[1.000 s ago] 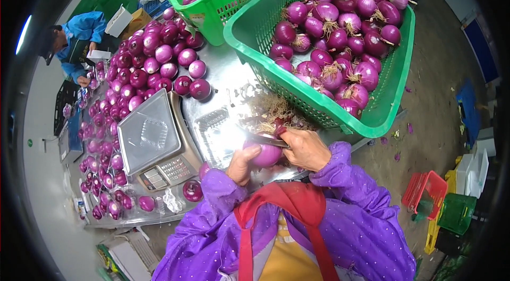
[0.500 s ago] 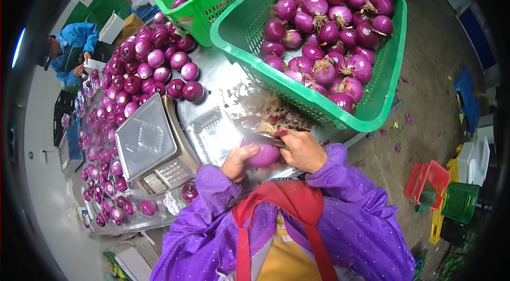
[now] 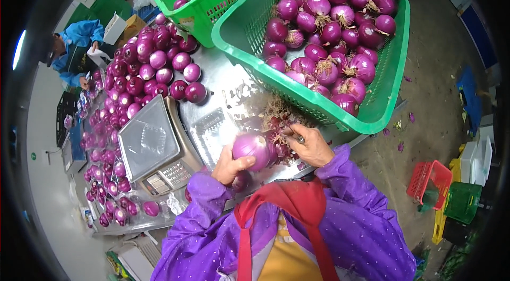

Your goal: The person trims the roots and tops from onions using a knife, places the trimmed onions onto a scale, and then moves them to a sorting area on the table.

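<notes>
My left hand (image 3: 229,163) grips a purple onion (image 3: 253,149) low over the steel table. To its right, my right hand (image 3: 311,145) is closed on a knife (image 3: 300,139), its handle showing and much of the rest hidden. Dry roots and skins (image 3: 277,112) lie in a heap just beyond both hands. A clear plastic tray (image 3: 209,130) is behind my left hand, beside a scale (image 3: 149,140). Many peeled-looking onions (image 3: 139,68) are piled at the left.
A large green crate (image 3: 397,63) full of rooted onions stands at the back right, another crate (image 3: 188,20) behind it. A co-worker in blue (image 3: 74,49) is at the far left. Red (image 3: 430,185) and green baskets (image 3: 462,204) sit on the floor at right.
The onion and my left hand have moved slightly left and down. My right hand has drawn away from the onion with the knife, which earlier lay against the onion's top.
</notes>
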{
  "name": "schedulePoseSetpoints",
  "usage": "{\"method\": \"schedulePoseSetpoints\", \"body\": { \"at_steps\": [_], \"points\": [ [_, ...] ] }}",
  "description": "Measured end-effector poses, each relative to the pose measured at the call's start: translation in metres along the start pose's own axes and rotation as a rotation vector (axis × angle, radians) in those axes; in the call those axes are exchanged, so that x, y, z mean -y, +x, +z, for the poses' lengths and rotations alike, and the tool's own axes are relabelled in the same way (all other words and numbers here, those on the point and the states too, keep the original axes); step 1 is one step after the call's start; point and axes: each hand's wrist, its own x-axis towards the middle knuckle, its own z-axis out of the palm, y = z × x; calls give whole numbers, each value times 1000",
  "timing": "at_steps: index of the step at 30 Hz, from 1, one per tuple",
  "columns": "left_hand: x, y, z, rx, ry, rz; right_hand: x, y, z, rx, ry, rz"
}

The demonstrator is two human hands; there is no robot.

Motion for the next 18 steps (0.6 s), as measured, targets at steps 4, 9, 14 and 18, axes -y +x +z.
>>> {"method": "schedulePoseSetpoints", "body": {
  "at_steps": [4,9,14,18],
  "points": [
    [-6,0,7,-70,121,82,40,15,5,35,284,-91],
    [-10,-9,0,-180,409,328,55,24,20,63,537,-77],
    [5,-4,-4,-349,532,381,46,12,28,13,337,-164],
    [5,-16,-10,-487,683,395,32,1,30,57,469,209]
  ]
}}
